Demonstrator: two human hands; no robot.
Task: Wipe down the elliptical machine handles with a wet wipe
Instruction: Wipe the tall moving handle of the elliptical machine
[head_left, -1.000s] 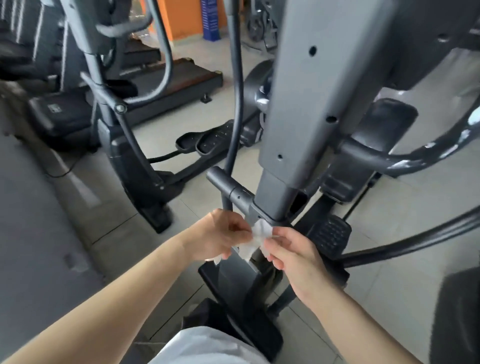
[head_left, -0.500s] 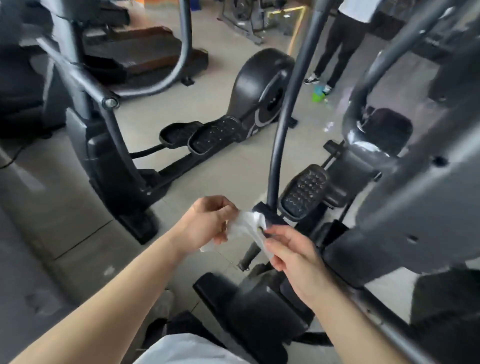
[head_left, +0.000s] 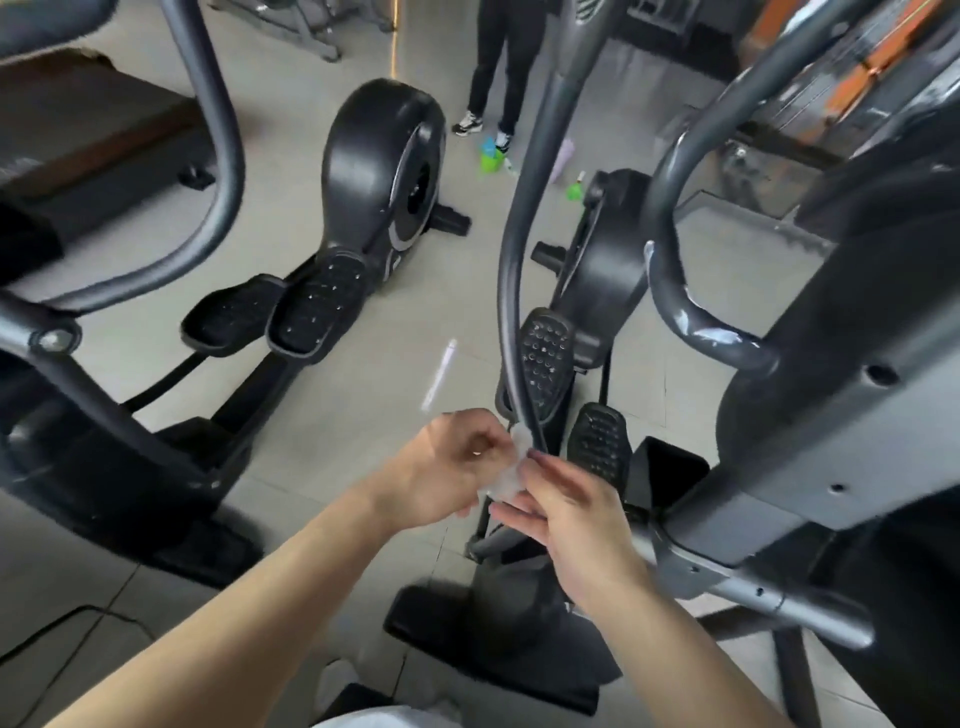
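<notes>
Here, a person's left hand (head_left: 457, 467) and right hand (head_left: 566, 514) each pinch one crumpled wet wipe (head_left: 511, 478), held just beside the foot of the elliptical's curved handle (head_left: 514, 270), apparently spreading it out before wiping.

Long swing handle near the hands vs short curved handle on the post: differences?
Swing handle is long, slim and matte, with the wet wipe close by its lower end. Curved handle is shorter, looks thicker, shows glossy streaks, and sits away from the wipe. Both are dark grey tubes.
</notes>
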